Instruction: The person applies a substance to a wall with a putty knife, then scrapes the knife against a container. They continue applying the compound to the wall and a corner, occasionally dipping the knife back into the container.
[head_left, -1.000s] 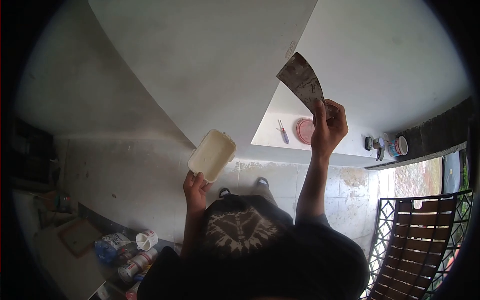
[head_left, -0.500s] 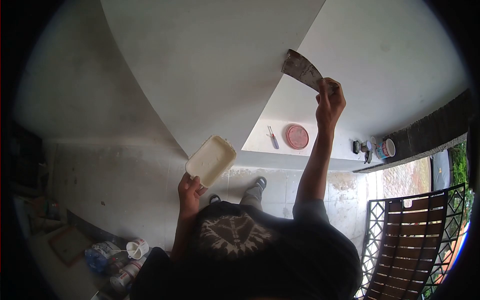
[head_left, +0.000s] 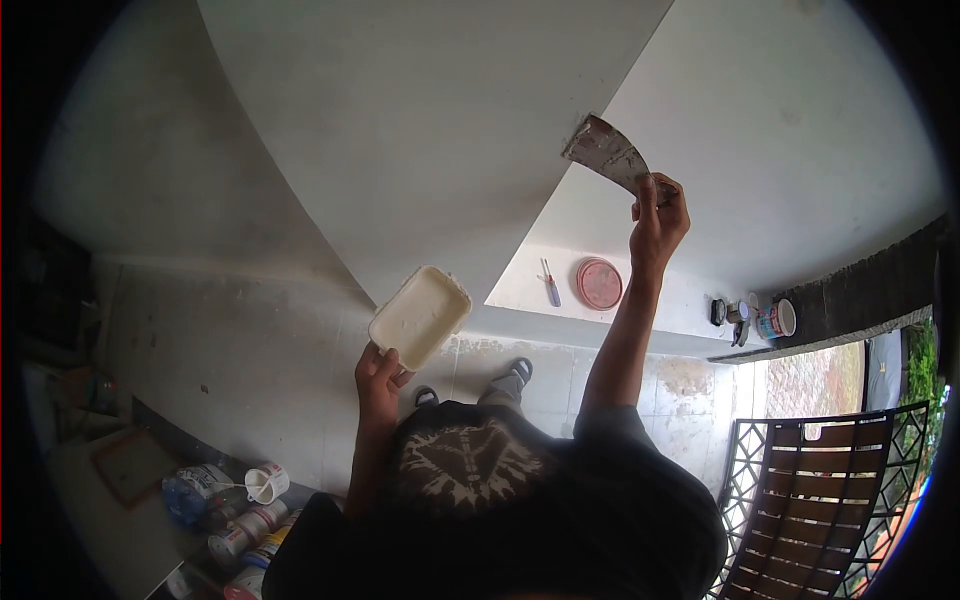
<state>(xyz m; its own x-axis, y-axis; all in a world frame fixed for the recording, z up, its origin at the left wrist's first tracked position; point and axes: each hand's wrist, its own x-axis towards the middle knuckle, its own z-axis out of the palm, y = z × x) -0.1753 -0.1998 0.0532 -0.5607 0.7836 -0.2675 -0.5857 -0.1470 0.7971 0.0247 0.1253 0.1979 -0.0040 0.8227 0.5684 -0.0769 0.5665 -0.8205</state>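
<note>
My right hand (head_left: 660, 220) is closed around a wide putty knife (head_left: 608, 152) with a stained, bent-looking metal blade. The blade's end lies against the edge of the pale wall (head_left: 420, 130), where a little wet-looking smear shows. In my left hand (head_left: 379, 382) is a shallow cream plastic tray (head_left: 422, 318), gripped at its near corner with the thumb over the rim. Some pale material coats the tray's inside and rim. The putty knife's handle is mostly hidden by my fingers.
On a white ledge lie a screwdriver (head_left: 551, 284) and a round reddish lid (head_left: 599, 284); cans and a bucket (head_left: 777, 319) stand farther right. Paint containers (head_left: 266, 483) and a bottle (head_left: 192, 493) crowd the lower left. A slatted metal-framed gate (head_left: 825, 480) is at lower right.
The putty knife has shifted slightly down along the wall's edge, its blade now against it. My left hand keeps hold of the tray. The camera view has tilted a little.
</note>
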